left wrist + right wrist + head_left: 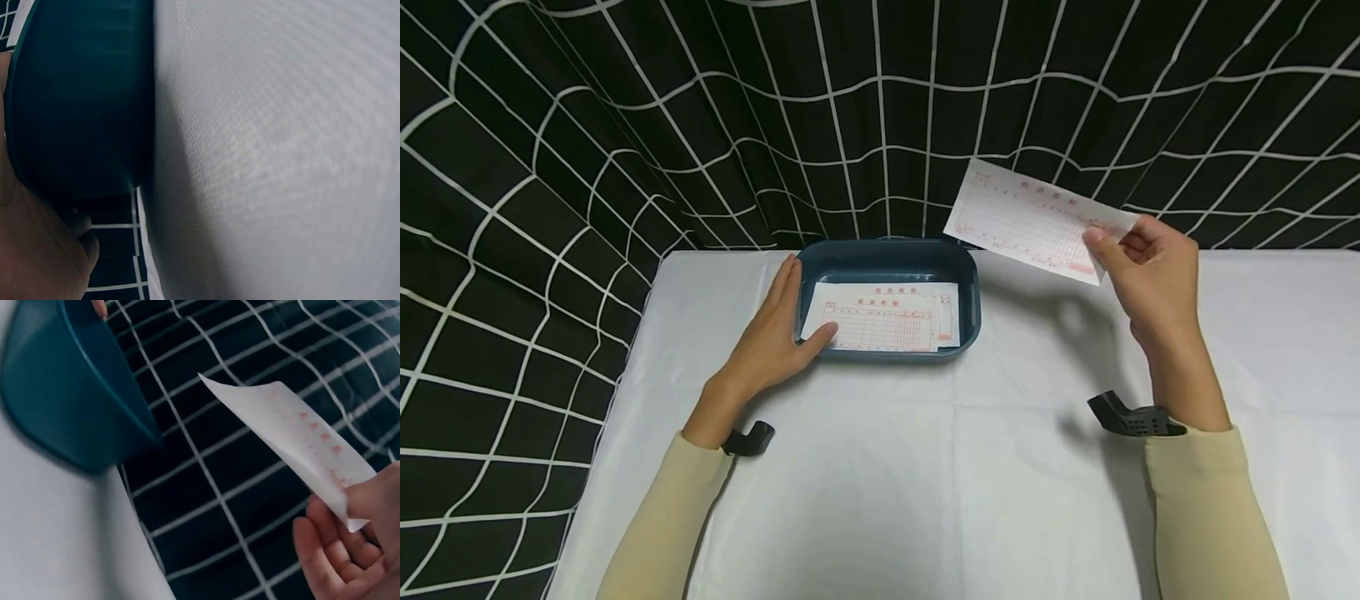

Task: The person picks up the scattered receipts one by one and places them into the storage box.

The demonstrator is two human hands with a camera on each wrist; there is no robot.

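Note:
A dark teal plastic basin (889,357) stands on the white cloth, holding several white form slips (880,325) printed in red that lie overlapped. My left hand (767,333) holds the basin at its left end, fingers along the outside and thumb over the front rim. To the right of the basin, my right hand (1161,267) pinches one red-printed slip (1030,217) by its right end, thumb on the printed face. That slip is held in the air, tilted; the right wrist view shows it bowed, with the basin (69,406) beyond it.
A white cloth (895,483) covers the table. Black fabric with a white grid (910,117) rises behind the table and along its left side. Each wrist wears a black camera strap (1138,419).

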